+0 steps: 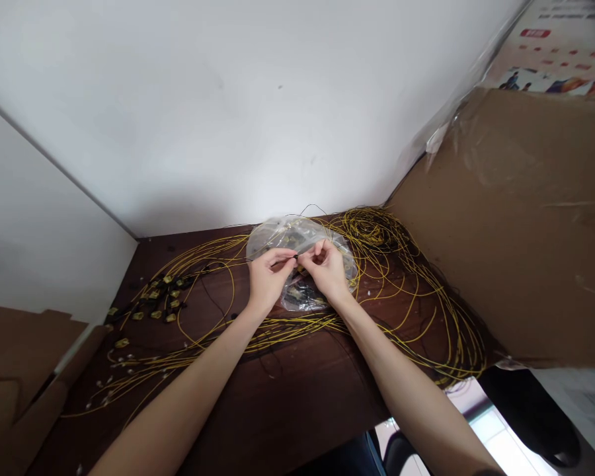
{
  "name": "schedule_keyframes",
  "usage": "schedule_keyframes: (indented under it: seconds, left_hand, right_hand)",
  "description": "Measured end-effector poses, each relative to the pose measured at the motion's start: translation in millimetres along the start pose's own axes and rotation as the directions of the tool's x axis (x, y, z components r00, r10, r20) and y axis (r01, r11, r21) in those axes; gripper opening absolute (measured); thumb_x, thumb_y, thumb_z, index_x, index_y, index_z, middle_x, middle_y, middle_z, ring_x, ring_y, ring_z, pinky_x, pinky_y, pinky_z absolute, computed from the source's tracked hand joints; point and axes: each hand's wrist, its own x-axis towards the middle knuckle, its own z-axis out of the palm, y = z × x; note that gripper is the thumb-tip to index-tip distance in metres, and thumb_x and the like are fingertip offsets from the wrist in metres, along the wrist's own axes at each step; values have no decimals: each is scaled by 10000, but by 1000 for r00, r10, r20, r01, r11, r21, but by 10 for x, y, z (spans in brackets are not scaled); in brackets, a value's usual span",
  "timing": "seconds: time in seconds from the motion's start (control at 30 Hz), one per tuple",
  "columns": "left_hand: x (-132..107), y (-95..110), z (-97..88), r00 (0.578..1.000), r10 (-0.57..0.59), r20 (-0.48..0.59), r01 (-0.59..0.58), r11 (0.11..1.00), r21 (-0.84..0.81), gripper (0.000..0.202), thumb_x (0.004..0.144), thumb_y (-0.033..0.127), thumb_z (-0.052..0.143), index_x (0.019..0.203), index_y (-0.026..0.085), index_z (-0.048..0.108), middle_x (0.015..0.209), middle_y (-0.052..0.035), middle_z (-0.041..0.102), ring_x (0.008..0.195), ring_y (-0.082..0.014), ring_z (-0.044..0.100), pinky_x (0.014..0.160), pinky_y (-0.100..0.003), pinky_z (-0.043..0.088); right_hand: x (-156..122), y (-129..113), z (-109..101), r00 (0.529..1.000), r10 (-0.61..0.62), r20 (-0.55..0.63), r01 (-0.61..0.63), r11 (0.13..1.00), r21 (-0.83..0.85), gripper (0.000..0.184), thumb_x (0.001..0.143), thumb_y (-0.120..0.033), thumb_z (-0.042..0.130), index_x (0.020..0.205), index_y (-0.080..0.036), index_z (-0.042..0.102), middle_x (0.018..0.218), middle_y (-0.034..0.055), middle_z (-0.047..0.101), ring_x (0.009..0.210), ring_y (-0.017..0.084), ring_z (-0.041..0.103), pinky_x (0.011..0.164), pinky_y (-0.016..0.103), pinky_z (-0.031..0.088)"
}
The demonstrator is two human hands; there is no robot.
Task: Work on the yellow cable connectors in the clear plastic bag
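Over a clear plastic bag [265, 233], my left hand [268, 277] and my right hand [327, 271] meet with their fingertips almost touching. Pinched between the left thumb and forefinger is a small black connector [295, 256]. The right fingers are closed at its other side; what they grip, if anything, is too small to make out. Dark parts show through the bag beneath both hands. Yellow and black wires [277, 334] run across the brown table [277, 410] under my forearms.
Several black connectors with yellow parts [156, 314] lie at the left, near white wire ends [104, 383]. A coil of yellow wire [369, 225] lies at the back right. A white wall [252, 119] stands behind, a large cardboard box [525, 231] at right and more cardboard [24, 350] at left.
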Motion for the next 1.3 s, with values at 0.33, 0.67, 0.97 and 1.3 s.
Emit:
schedule_keyframes:
  seconds: [0.33, 0.67, 0.97, 1.3]
  left_hand:
    - [3, -41, -4, 996, 90, 13, -91, 995, 43, 123, 702, 143, 624, 824, 149, 642, 853, -43, 644, 803, -136, 634, 768, -270, 517]
    - [7, 12, 10, 999, 36, -38, -36, 999, -5, 205, 705, 141, 609, 908, 162, 621, 851, -43, 615, 800, -141, 599, 611, -217, 525]
    - [32, -27, -10, 997, 67, -47, -66, 997, 28, 95, 759, 179, 579, 816, 172, 655, 804, -25, 580, 663, -103, 558, 524, -188, 443]
    - [34, -58, -37, 990, 143, 13, -143, 976, 167, 126, 796, 246, 571, 827, 175, 670, 837, -36, 636, 809, -150, 593, 724, -252, 454]
  right_hand:
    - [-34, -5, 33, 1000, -4, -4, 3, 993, -119, 205, 627, -212, 607, 684, -213, 410, 596, -56, 507, 511, 102, 477, 536, 242, 418]
    - [-29, -35, 28, 998, 6, 56, -4, 1000, -24, 206, 657, -274, 645, 648, -208, 449, 604, -36, 518, 530, 111, 475, 546, 254, 407]
    - [-17, -69, 29, 995, 96, 33, -100, 982, 158, 262, 621, -283, 686, 629, -203, 437, 562, -57, 479, 465, 78, 387, 446, 218, 305]
    - [-5, -59, 27, 992, 123, 22, -125, 979, 160, 272, 600, -303, 694, 657, -201, 449, 563, -57, 491, 460, 75, 398, 434, 210, 304]
